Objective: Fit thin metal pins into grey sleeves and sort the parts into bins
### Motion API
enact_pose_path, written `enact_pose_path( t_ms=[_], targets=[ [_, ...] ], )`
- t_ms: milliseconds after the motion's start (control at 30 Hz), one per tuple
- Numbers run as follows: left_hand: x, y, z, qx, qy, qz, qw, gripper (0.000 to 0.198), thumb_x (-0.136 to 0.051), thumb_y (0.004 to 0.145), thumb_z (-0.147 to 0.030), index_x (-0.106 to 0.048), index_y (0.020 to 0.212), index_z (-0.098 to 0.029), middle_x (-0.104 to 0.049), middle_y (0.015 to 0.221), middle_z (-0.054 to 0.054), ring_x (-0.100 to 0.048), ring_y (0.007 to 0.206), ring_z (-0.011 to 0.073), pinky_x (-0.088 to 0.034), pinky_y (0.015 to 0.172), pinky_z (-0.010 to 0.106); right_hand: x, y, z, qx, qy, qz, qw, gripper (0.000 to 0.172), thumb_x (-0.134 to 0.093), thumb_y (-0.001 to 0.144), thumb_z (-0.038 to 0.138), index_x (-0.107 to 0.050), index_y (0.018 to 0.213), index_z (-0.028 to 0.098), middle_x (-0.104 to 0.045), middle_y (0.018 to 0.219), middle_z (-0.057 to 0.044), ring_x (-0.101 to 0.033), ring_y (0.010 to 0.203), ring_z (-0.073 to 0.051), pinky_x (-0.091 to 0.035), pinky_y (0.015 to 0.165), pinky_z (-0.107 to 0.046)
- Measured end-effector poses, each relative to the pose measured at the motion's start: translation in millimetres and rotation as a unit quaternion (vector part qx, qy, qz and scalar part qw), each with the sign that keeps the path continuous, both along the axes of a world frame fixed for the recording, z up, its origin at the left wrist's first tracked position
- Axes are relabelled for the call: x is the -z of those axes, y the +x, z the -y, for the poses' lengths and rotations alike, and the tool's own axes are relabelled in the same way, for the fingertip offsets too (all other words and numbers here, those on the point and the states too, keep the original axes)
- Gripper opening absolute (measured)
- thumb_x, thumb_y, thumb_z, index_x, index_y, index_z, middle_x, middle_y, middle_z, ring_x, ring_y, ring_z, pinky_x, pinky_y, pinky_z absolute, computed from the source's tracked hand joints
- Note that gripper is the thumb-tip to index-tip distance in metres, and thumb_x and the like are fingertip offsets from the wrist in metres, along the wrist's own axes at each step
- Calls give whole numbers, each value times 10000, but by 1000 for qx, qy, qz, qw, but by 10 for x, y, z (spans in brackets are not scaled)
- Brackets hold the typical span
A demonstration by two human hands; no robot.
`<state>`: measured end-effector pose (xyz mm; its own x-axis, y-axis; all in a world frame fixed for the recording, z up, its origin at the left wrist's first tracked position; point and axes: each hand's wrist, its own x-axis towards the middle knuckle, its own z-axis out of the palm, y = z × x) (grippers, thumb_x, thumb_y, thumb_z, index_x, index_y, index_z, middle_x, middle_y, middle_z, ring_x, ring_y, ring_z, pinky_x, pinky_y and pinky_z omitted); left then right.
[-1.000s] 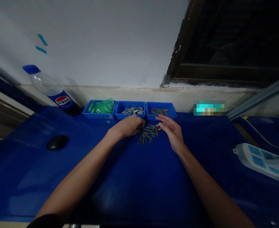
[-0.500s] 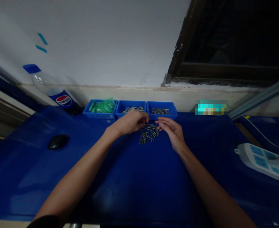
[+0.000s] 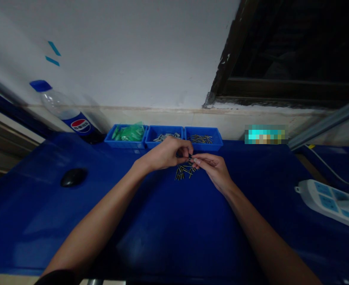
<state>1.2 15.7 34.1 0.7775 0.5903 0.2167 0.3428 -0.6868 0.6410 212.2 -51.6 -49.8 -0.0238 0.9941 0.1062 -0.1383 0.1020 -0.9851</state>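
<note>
We have a white wall at the back, a blue table [image 3: 174,229] in front of it, and a dark window [image 3: 296,43] upper right. A cola bottle [image 3: 81,125] stands far left by the wall; a white power strip [image 3: 313,196] lies at the right side.

Three blue bins sit in a row at the table's back: left bin [image 3: 123,145] has green bagged stuff, middle bin [image 3: 166,129] has silvery pieces, right bin [image 3: 206,147] has loose thin pins.

Our left hand [image 3: 168,153] is in front of the middle bin, partly covering it; our right hand [image 3: 214,168] is below the right bin. Black mouse-shaped object [image 3: 72,177] off left, well apart from us.

Pile of pins [image 3: 180,173] lies on the table, just under both hands. Smallest item — a small dark piece [image 3: 190,157] — sits where the fingertips meet: left thumb and index pinch it, right thumb and fingertips press together on it too. Its exact shape we can't tell.
</note>
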Motion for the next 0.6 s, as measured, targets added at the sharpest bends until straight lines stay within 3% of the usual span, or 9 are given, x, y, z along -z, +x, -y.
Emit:
enact_pose_path(
  t_ms=[267,367,467,600],
  targets=[
    [25,-35,-37,-15,38,-75,996,207,-769,835,-137,-739,1038,-161,-758,880,30,-700,785,165,-500,724,286,29,13,-10,18,16,8,1000,163,-850,845,389,-866,926,249,-837,859,-65,-760,744,-217,-597,716,-378],
    [126,-106,-104,-26,80,-152,985,217,-756,858,-134,-753,1074,-161,-786,1017,76,-723,930,211,-528,841,323,15,42,-26,58,37,14,998,225,-826,868,390,-852,1061,278,-846,1039,-72,-786,897,-250,-624,840,-438],
    [246,-163,-163,-17,81,-199,977,353,-715,876,-97,-743,1220,-168,-782,1179,111,-724,1074,229,-538,959,343,-13,72,-44,75,49,10,996,412,-817,866,366,-781,1274,330,-782,1320,-69,-768,1102,-282,-607,993,-512],
    [326,-168,-176,-9,61,-218,974,401,-677,830,-17,-754,1194,-167,-788,1142,106,-730,1030,214,-541,956,327,-33,84,-47,77,43,16,996,482,-799,868,343,-738,1345,344,-740,1401,-74,-762,1115,-284,-602,1012,-530]
  ],
)
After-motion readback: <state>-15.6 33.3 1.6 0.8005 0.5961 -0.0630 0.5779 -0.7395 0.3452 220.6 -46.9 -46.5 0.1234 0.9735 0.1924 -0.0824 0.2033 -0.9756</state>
